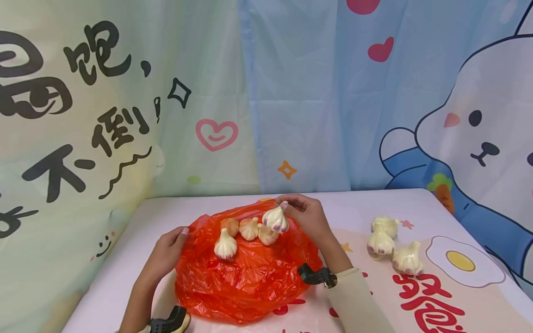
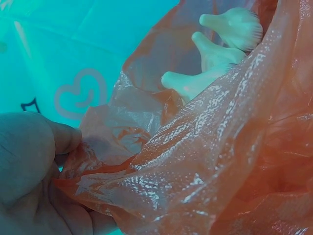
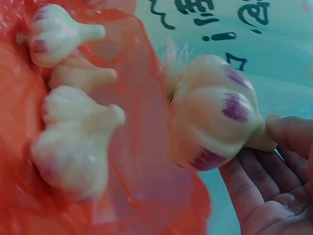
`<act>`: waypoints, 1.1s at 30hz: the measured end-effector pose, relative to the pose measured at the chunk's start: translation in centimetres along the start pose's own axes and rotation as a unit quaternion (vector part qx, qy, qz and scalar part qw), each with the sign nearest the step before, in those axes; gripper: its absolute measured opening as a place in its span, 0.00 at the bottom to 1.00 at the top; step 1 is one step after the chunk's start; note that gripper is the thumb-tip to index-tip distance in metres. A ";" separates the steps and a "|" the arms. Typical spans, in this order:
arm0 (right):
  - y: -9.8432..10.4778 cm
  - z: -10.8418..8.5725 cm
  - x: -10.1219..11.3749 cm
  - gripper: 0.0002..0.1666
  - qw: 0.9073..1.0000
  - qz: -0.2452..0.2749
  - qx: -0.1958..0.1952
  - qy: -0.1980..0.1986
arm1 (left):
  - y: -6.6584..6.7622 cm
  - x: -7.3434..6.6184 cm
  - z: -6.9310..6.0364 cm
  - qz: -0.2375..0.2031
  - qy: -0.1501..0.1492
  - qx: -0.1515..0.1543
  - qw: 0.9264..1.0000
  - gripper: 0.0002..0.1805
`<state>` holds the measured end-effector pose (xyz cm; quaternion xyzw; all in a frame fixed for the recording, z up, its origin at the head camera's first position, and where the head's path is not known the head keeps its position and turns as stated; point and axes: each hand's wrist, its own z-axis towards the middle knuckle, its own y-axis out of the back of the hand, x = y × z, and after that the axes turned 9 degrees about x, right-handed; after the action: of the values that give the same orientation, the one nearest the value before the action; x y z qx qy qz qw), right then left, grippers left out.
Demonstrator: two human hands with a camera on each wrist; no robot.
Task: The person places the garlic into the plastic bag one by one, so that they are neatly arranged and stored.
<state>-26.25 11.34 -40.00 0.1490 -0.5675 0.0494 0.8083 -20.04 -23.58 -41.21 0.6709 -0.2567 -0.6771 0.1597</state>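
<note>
A red plastic bag (image 1: 250, 286) lies spread on the table with several garlic bulbs (image 1: 226, 245) on and in it. The left hand (image 1: 168, 252) pinches the bag's left edge; the left wrist view shows the thumb and fingers (image 2: 68, 139) on the crumpled film (image 2: 195, 161). Above the bag's back right part, the right hand (image 1: 306, 217) holds one bulb (image 1: 275, 219) by its stem. In the right wrist view that purple-marked bulb (image 3: 215, 112) hangs from the thumb and fingers of the hand (image 3: 279, 181), beside other bulbs (image 3: 73, 147).
Three more garlic bulbs (image 1: 408, 259) sit on the right side of the white table (image 1: 166, 210), whose cover has a printed egg (image 1: 460, 261) and red characters. A printed curtain (image 1: 291, 92) hangs behind the table and along its left side.
</note>
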 end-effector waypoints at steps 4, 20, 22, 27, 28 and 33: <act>-1.2 0.3 -0.5 0.12 1.000 0.011 0.008 -0.011 | 0.0 -0.1 0.0 -0.001 0.001 0.001 1.000 0.24; -5.3 0.7 -2.7 0.09 0.996 -0.028 0.077 -0.031 | 0.0 -0.2 0.1 -0.004 0.004 0.004 1.000 0.23; -5.7 0.6 -2.8 0.09 0.996 -0.030 0.080 -0.031 | 0.0 -0.2 0.1 -0.005 0.004 0.005 1.000 0.23; -6.5 0.5 -3.4 0.09 0.997 -0.026 0.075 -0.017 | 0.0 -0.2 -0.1 -0.009 0.001 0.004 1.000 0.23; -6.6 0.5 -3.5 0.09 0.997 -0.024 0.074 -0.012 | 0.0 -0.2 -0.1 -0.010 0.002 0.005 1.000 0.23; -7.2 0.6 -4.1 0.09 0.997 -0.018 0.077 0.017 | -0.1 -0.3 0.0 -0.010 0.004 0.005 1.000 0.23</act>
<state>-26.40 4.67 -45.01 0.2202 -0.5456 0.0810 0.8045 -19.98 -23.36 -40.99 0.6771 -0.2526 -0.6746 0.1505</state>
